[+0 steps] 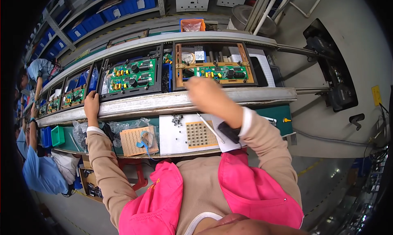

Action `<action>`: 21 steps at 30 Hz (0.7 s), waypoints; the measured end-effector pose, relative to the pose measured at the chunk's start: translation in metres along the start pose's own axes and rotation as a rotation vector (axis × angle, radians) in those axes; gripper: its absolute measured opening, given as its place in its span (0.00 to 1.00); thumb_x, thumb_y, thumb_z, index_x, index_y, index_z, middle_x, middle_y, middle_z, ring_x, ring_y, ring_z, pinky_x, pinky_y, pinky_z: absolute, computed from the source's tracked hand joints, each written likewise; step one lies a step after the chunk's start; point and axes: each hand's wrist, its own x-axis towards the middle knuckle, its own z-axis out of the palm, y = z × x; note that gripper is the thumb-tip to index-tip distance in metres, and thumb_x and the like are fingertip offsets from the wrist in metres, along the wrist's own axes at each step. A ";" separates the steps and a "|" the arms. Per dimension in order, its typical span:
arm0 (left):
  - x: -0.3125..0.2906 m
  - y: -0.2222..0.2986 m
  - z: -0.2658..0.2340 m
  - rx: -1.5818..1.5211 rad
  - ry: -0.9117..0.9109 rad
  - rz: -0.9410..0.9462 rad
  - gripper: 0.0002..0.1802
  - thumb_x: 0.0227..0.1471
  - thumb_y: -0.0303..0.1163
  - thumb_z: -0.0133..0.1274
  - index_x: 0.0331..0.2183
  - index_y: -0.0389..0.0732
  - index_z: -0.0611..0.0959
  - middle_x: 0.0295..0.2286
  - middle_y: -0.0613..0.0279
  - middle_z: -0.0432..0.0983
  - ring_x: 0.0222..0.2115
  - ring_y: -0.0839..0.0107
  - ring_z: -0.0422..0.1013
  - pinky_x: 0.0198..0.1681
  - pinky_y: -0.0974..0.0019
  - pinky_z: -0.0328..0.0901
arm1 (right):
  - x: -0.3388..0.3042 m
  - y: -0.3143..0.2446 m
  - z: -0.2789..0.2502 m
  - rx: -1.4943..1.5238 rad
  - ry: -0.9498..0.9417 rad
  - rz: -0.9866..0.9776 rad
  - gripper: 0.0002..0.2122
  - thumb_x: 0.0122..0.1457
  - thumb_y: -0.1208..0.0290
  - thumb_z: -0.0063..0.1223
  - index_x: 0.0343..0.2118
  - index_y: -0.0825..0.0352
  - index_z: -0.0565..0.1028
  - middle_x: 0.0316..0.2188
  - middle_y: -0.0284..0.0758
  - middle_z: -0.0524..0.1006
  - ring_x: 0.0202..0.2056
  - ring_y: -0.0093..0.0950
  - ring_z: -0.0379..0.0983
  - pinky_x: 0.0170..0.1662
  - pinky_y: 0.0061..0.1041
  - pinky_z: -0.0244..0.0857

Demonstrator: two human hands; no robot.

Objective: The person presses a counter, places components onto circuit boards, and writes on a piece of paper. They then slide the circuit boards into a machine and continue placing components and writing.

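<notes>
My left hand lies on the near rail of the conveyor, its fingers curled over the near left corner of a black carrier frame. Two green circuit boards with parts on them sit in that frame. My right hand is closed above the near rail, at the front edge of another carrier frame. What its fingers hold, if anything, is hidden. Just beyond it, one populated green circuit board lies across wooden-coloured bars in this frame.
On the bench below lie a perforated tan board with small parts, a white pen-like tool, loose black parts, a tan plate with a blue strap and a green bin. Co-workers work at the far left.
</notes>
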 end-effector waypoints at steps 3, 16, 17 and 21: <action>-0.001 -0.002 -0.001 0.004 -0.004 -0.023 0.19 0.51 0.40 0.47 0.41 0.39 0.79 0.35 0.49 0.77 0.37 0.51 0.73 0.40 0.57 0.66 | -0.029 0.055 -0.029 -0.096 0.194 0.142 0.08 0.46 0.79 0.48 0.29 0.71 0.77 0.30 0.40 0.75 0.38 0.38 0.72 0.42 0.35 0.67; 0.000 0.004 -0.001 0.015 0.014 0.005 0.20 0.51 0.41 0.47 0.41 0.39 0.79 0.35 0.48 0.77 0.38 0.50 0.73 0.40 0.57 0.66 | -0.059 0.084 -0.030 -0.251 0.295 0.146 0.12 0.47 0.82 0.49 0.36 0.68 0.78 0.39 0.37 0.73 0.44 0.35 0.67 0.48 0.33 0.59; -0.001 0.004 -0.002 0.020 0.008 0.003 0.19 0.51 0.41 0.47 0.41 0.39 0.79 0.35 0.48 0.77 0.38 0.50 0.73 0.40 0.57 0.66 | -0.056 0.082 -0.030 -0.268 0.319 0.124 0.12 0.47 0.81 0.49 0.36 0.67 0.78 0.39 0.37 0.73 0.45 0.34 0.67 0.49 0.33 0.58; 0.000 0.002 -0.002 0.016 0.010 0.007 0.19 0.51 0.41 0.47 0.41 0.39 0.79 0.35 0.49 0.77 0.37 0.50 0.73 0.40 0.57 0.66 | -0.051 0.080 -0.018 -0.314 0.339 0.046 0.14 0.47 0.81 0.49 0.38 0.64 0.79 0.42 0.36 0.72 0.48 0.33 0.65 0.51 0.34 0.55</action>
